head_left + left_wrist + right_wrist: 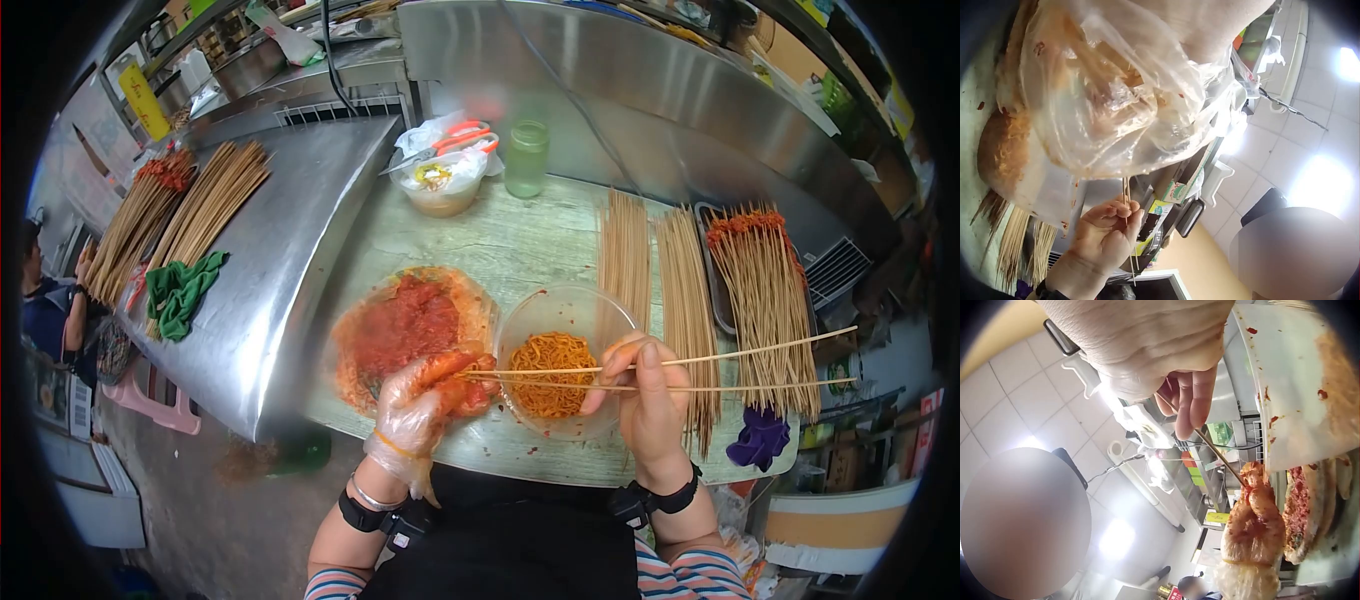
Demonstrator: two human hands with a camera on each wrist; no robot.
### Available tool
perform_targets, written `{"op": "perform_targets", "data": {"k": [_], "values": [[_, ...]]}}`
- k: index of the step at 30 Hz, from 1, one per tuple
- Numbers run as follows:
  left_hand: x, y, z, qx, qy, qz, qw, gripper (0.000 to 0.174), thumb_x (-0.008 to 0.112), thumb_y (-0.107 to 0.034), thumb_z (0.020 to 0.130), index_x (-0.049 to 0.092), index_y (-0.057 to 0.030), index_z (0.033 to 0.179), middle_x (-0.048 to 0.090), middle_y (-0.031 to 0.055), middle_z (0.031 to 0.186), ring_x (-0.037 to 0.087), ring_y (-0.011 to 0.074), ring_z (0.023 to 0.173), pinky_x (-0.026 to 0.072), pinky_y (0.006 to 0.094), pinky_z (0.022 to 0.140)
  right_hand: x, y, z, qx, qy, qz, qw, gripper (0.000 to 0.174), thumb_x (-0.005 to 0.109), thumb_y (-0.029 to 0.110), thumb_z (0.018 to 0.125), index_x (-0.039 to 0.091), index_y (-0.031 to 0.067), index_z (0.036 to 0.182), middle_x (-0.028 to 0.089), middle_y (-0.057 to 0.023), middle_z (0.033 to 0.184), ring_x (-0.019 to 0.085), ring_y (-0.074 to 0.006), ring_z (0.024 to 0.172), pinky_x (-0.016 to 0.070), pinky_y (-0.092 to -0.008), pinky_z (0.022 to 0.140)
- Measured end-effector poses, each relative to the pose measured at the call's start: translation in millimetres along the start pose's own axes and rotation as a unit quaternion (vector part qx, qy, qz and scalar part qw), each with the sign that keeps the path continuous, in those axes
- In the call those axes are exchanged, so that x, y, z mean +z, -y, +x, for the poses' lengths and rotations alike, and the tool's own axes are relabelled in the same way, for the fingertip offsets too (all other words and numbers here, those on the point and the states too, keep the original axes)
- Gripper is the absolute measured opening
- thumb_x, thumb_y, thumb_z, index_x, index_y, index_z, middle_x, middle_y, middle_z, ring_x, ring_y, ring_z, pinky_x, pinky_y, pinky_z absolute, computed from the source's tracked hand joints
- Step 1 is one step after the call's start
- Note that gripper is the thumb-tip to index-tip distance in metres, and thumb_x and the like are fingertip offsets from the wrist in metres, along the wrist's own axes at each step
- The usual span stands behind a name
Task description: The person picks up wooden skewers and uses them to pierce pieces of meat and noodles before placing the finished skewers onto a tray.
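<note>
My left hand, in a clear plastic glove smeared red at the fingers, grips one end of a few thin bamboo skewers. Red-coated food at its fingertips partly hides the skewer ends. My bare right hand pinches the same skewers farther along, and their free ends stick out to the right. Below the hands stands a clear plastic bowl of orange-brown shreds. To its left a wide dish holds a red, wet meat mixture. In the right wrist view a skewer runs between both hands.
Bare skewers lie in bundles right of the bowl, beside a tray of red-tipped skewers. A purple cloth lies at the table edge. Behind stand a tub with orange-handled scissors and a green jar. More skewers lie left.
</note>
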State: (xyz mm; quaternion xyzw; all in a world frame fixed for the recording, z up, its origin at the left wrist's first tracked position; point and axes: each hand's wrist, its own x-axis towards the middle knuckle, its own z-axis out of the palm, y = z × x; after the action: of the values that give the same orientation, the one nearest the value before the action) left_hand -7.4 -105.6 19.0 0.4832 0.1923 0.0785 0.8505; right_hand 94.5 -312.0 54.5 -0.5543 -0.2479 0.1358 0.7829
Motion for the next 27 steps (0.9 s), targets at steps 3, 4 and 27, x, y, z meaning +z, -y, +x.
{"op": "perform_targets", "data": {"k": [3,4,27], "values": [[1.7,-1.1,-2.2,0.016,0.032,-0.152,0.988,0.035,0.052,-0.002,0.085,0.050,0.0132,0.117,0.062,0.0209,0.100,0.064,0.0221,0.079,0.0527,0.0269,0.069,-0.1,-1.9,-0.1,-0.002,-0.003,0.000,1.000,0.038,0.035,0.028,0.099,0.052,-0.0017,0.084,0.055,-0.0100,0.075,0.061,-0.0174,0.060,0.0507,-0.0267,0.058],[0.9,0.6,-1.5,0.021,0.030,-0.119,0.992,0.035,0.053,-0.002,0.085,0.049,0.0130,0.117,0.061,0.0214,0.101,0.064,0.0231,0.080,0.0533,0.0274,0.069,-0.2,-2.3,-0.2,-0.002,-0.003,-0.001,1.000,0.038,0.035,0.028,0.099,0.052,-0.0018,0.084,0.055,-0.0101,0.076,0.061,-0.0174,0.060,0.0506,-0.0266,0.058],[-26.2,35.3,27.1,0.095,-0.067,-0.028,0.993,0.028,0.057,0.001,0.083,0.054,0.0103,0.109,0.060,0.0202,0.102,0.064,0.0271,0.084,0.0564,0.0351,0.074,-16.5,-1.1,10.7,0.125,-0.008,-0.173,0.977,0.031,0.043,0.021,0.097,0.057,-0.0028,0.082,0.056,-0.0049,0.075,0.061,-0.0100,0.059,0.0465,-0.0192,0.053]]}}
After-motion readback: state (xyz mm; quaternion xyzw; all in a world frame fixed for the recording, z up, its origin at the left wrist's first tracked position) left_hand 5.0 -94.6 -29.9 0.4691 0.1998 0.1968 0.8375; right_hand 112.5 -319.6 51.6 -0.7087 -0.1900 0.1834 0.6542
